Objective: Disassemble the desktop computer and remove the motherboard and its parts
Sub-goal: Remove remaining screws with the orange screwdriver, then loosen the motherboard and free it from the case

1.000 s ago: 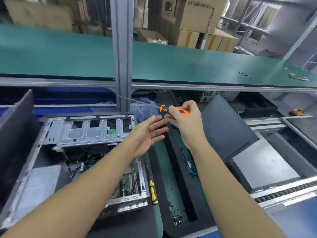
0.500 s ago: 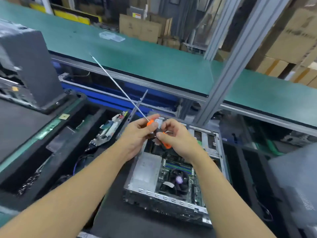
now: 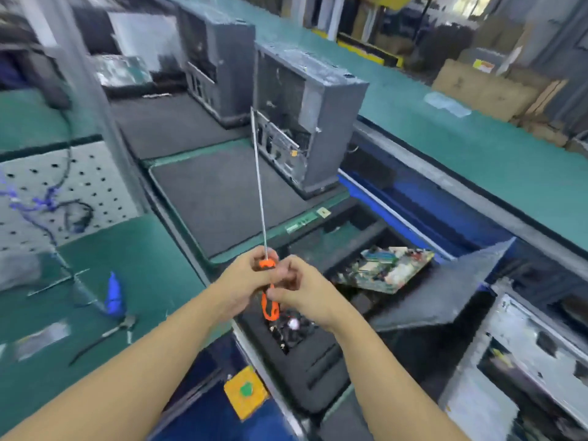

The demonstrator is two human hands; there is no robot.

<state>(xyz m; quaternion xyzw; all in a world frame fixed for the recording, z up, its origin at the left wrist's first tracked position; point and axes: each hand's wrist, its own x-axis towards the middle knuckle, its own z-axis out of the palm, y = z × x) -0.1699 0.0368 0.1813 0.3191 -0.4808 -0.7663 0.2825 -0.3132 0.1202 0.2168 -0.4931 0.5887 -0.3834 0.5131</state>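
Note:
A long screwdriver [image 3: 260,192] with an orange handle points up and away from me, its thin shaft reaching toward an upright grey computer case [image 3: 305,128]. My left hand [image 3: 245,281] grips the top of the handle. My right hand [image 3: 302,291] holds the handle's lower part from the right. A loose green motherboard [image 3: 386,268] lies tilted in a black bin to the right of my hands. The open case that I work on shows only at the lower right edge [image 3: 525,361].
A second upright case [image 3: 216,58] stands further back on black mats [image 3: 219,192]. Pliers [image 3: 108,332], a blue object [image 3: 113,294] and cables lie on the green bench at the left. A yellow box with a green button [image 3: 245,393] sits below my arms.
My view has swung left, away from the open case. Both hands stay together on the screwdriver, whose shaft now points more steeply upward. The left hand went from open to gripping the handle.

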